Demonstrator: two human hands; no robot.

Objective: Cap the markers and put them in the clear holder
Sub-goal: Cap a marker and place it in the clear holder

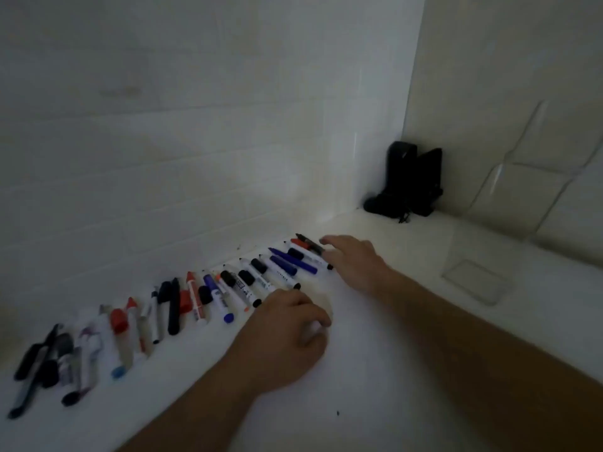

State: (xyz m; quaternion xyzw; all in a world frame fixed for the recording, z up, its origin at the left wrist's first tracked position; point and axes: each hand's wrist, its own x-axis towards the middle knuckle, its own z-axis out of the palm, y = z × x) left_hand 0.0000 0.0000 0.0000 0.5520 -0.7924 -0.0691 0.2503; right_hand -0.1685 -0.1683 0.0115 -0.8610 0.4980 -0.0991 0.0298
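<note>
Because capping calls for markers and caps within reach, the markers (228,288) are laid side by side in a row from lower left to centre of the white tabletop (375,370), long axes pointing toward the wall. The right hand (350,259) is extended open to the far markers; the left hand (290,331) is curled, contents indiscernible. The clear holder (476,278) stands at right, empty.
</note>
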